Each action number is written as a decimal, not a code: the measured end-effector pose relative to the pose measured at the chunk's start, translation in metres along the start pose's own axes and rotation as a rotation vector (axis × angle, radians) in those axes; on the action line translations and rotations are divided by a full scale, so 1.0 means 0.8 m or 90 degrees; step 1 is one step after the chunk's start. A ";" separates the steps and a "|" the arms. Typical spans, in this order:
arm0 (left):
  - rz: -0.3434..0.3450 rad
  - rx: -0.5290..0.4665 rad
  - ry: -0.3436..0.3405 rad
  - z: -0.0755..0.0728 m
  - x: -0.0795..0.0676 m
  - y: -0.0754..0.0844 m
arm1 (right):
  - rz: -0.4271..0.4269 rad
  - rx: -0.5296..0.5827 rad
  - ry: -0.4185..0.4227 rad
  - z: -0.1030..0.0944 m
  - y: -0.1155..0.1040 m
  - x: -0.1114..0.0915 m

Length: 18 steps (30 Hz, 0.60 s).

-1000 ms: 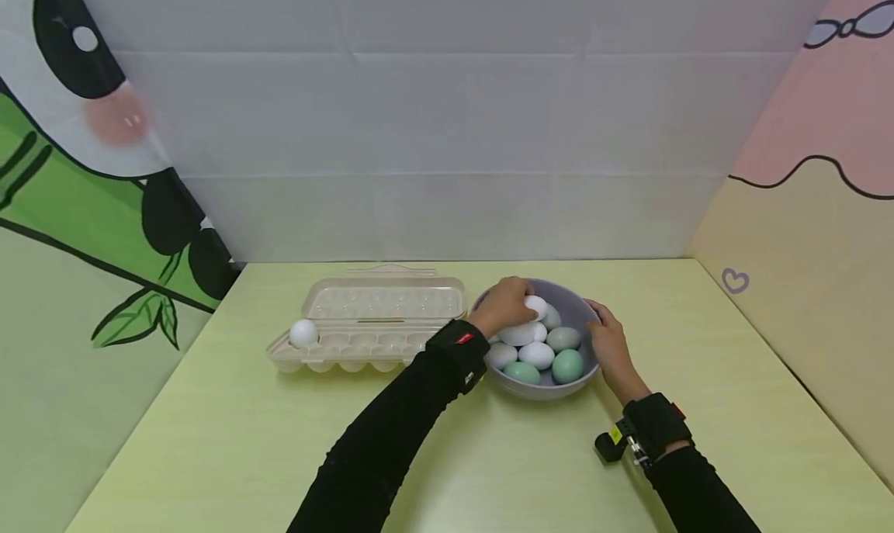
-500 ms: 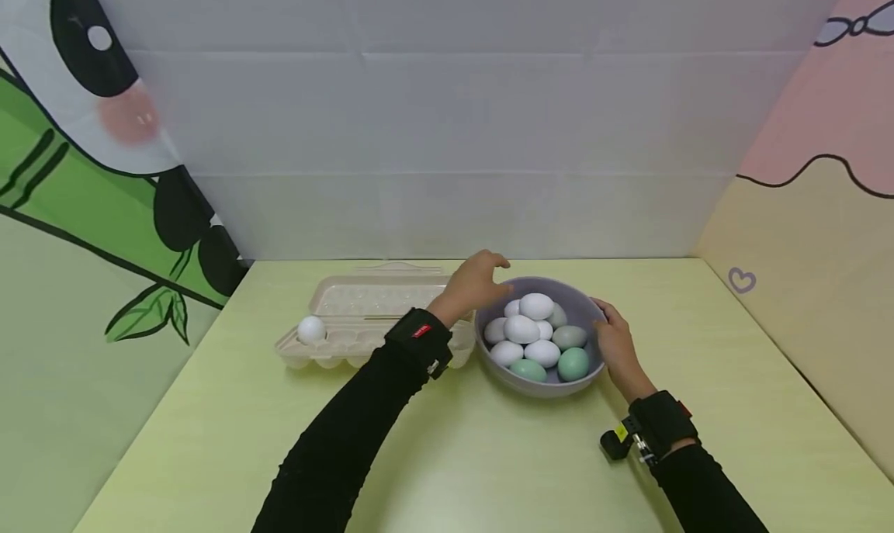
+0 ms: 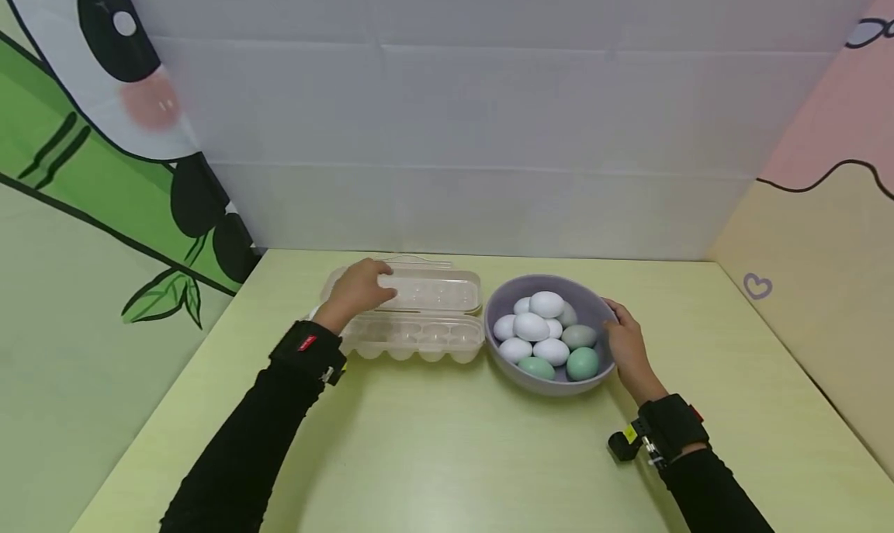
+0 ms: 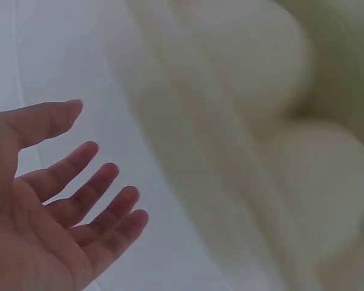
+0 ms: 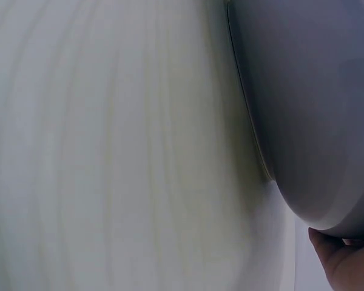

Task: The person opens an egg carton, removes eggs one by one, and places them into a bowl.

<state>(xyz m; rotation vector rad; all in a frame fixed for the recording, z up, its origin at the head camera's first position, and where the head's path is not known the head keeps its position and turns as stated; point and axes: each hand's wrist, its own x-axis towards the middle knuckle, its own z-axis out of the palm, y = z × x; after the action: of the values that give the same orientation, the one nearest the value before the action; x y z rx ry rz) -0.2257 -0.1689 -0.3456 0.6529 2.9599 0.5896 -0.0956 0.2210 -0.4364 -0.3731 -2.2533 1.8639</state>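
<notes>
My left hand (image 3: 358, 292) hovers over the left part of a clear plastic egg carton (image 3: 450, 333) whose lid (image 3: 443, 288) is folded back. Nothing is held in it; the left wrist view shows its spread fingers (image 4: 112, 209) and bare palm, with blurred carton cups (image 4: 315, 182) alongside. A purple-grey bowl (image 3: 590, 304) stands to the carton's right, heaped with white eggs (image 3: 531, 327), grey-green eggs (image 3: 579, 337) and green eggs (image 3: 583, 364). My right hand (image 3: 628, 351) grips the bowl's right rim, thumb (image 5: 327, 245) against its outer wall. The carton's left end is hidden behind my left hand and wrist.
Both objects stand on a pale yellow-green table (image 3: 447, 448). A white sheet (image 3: 489, 114) rises behind the table's far edge. Painted panels (image 3: 831, 246) border it on the left and right.
My left hand has let go of a white egg on the bowl's heap and moved left, empty, over the carton. My right hand stays on the bowl's rim. The head view has shifted slightly.
</notes>
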 end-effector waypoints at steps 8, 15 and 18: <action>-0.131 0.068 -0.063 -0.016 -0.031 -0.078 | -0.004 0.004 -0.003 0.000 0.002 0.002; -0.158 0.050 -0.120 -0.017 -0.043 -0.103 | 0.003 0.000 0.002 0.000 0.000 0.002; -0.154 0.054 -0.127 -0.015 -0.043 -0.109 | 0.007 -0.001 0.003 0.001 -0.001 0.001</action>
<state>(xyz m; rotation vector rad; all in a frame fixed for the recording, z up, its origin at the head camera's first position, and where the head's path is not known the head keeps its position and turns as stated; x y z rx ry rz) -0.2302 -0.2607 -0.3683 0.3281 2.8286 0.3574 -0.0967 0.2205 -0.4356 -0.3893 -2.2550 1.8640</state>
